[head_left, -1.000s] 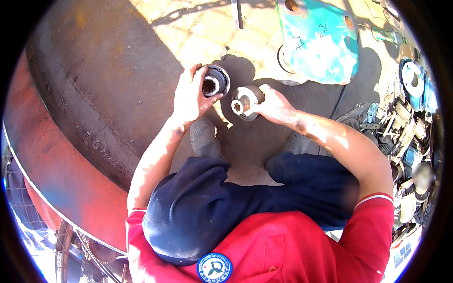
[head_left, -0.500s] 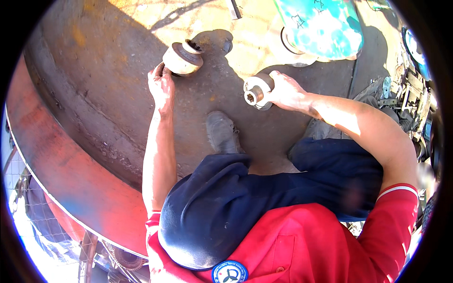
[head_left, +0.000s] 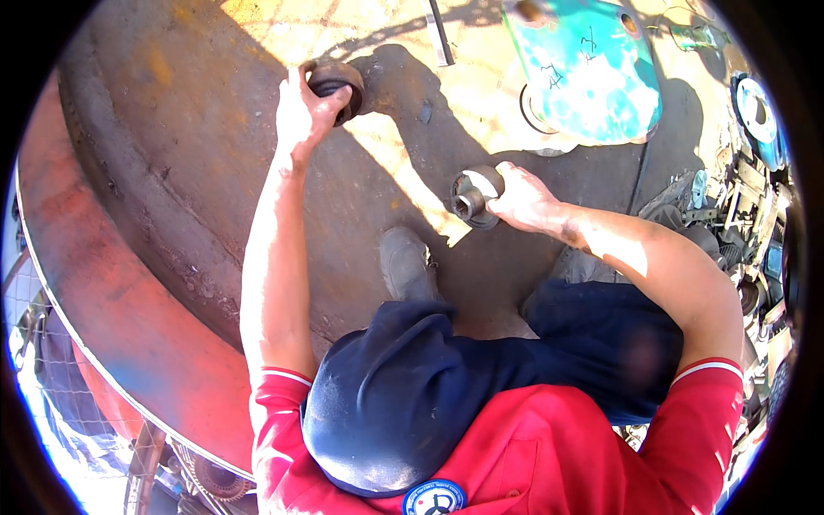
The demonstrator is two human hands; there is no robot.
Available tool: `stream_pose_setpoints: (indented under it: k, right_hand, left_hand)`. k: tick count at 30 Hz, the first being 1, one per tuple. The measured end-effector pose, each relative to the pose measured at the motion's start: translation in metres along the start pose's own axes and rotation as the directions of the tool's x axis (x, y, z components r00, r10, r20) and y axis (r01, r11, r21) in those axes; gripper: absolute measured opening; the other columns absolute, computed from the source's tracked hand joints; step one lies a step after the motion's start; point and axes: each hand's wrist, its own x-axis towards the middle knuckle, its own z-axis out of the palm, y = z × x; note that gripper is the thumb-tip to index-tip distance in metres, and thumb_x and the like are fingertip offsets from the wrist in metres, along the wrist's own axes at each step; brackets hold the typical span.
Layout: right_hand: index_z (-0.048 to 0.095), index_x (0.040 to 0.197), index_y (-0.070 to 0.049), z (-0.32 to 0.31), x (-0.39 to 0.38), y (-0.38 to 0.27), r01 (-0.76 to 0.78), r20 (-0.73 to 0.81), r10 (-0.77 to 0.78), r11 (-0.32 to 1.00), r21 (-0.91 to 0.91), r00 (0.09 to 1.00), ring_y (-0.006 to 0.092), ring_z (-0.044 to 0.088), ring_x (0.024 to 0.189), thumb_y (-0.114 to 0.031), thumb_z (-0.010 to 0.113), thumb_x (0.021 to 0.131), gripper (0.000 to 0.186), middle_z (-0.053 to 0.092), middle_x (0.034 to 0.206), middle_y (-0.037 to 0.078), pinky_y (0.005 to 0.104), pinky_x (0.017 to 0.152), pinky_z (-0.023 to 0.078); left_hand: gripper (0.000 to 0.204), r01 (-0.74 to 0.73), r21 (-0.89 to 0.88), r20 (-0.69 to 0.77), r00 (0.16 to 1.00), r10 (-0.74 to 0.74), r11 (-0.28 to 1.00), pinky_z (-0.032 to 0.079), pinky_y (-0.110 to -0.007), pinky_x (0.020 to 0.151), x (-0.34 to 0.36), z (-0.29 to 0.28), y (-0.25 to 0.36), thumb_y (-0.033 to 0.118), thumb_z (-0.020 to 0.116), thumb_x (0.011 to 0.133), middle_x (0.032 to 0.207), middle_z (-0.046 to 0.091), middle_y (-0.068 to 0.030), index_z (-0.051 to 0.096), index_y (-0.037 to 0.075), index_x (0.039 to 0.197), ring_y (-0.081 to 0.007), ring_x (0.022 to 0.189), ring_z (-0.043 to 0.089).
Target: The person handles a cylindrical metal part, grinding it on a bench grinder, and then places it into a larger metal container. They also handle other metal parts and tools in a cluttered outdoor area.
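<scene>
My left hand [head_left: 307,116] grips a brown, worn metal coupling part [head_left: 350,79] by its rim, with the thumb at the near side. The part's dark hollow end faces toward me. Its other end is turned out of sight. To the right and nearer, my right hand [head_left: 525,201] is closed on a second metal coupling part [head_left: 482,184]. This one has a round, wide body and a narrower hub with a toothed bore, pointing to the lower left. Both parts are held apart, above a dirty metal surface [head_left: 232,163].
A curved red metal rim [head_left: 129,283] borders the left side. Beyond my right hand lies a turquoise plate [head_left: 588,77] with holes. A dark bar [head_left: 439,34] lies at the far side. Scrap metal [head_left: 747,197] is piled at the right. My boot [head_left: 408,264] stands below the parts.
My left hand has moved farther away and turned its coupling part, so the hollow end now shows instead of the toothed hub. My right hand keeps its hold. The whole view has shifted slightly.
</scene>
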Motion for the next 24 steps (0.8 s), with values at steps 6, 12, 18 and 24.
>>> stream_pose_setpoints:
  k: [6,12,18,24]
  right_hand:
    - [0.053,0.133,0.002,-0.003,-0.006,-0.004,-0.012,-0.026,0.013,0.999,0.042,1.0,0.0361,0.061,0.125,-0.052,0.083,0.079,0.082,0.063,0.13,0.024,0.0427,0.107,0.049]
    - [0.054,0.129,0.0,0.003,-0.005,-0.005,-0.007,-0.06,0.007,1.0,-0.012,0.998,0.0363,0.061,0.123,-0.039,0.08,0.082,0.066,0.064,0.127,0.023,0.0429,0.106,0.049]
    - [0.05,0.137,-0.001,0.003,-0.001,-0.001,0.006,-0.012,-0.007,0.999,-0.04,1.0,0.0372,0.057,0.131,-0.04,0.075,0.086,0.068,0.059,0.138,0.023,0.0424,0.11,0.047]
    - [0.055,0.127,-0.003,0.004,-0.008,-0.005,0.029,-0.056,-0.029,1.0,0.002,0.998,0.0354,0.062,0.121,-0.027,0.076,0.082,0.055,0.064,0.125,0.02,0.0421,0.104,0.049]
  left_hand:
    - [0.071,-0.233,0.134,-0.148,0.956,0.252,0.963,0.053,-0.044,0.103,-0.097,0.011,-0.03,0.01,0.089,0.072,0.137,0.05,-0.0224,0.053,0.004,0.133,-0.041,0.126,0.057]
    - [0.071,-0.332,0.221,-0.256,0.888,0.383,0.917,0.053,-0.051,0.106,-0.16,0.035,-0.067,0.008,0.093,0.072,0.145,0.042,-0.0292,0.052,0.006,0.13,-0.0495,0.137,0.048]
    - [0.059,-0.216,0.236,-0.147,0.956,0.255,0.947,0.052,-0.052,0.107,-0.181,0.052,-0.064,0.008,0.091,0.074,0.143,0.044,-0.0286,0.057,0.004,0.123,-0.0503,0.139,0.046]
    - [0.054,-0.175,0.16,-0.158,0.967,0.201,0.971,0.05,-0.052,0.109,-0.181,0.05,-0.062,0.013,0.09,0.077,0.143,0.047,-0.0286,0.056,0.001,0.117,-0.0489,0.139,0.046]
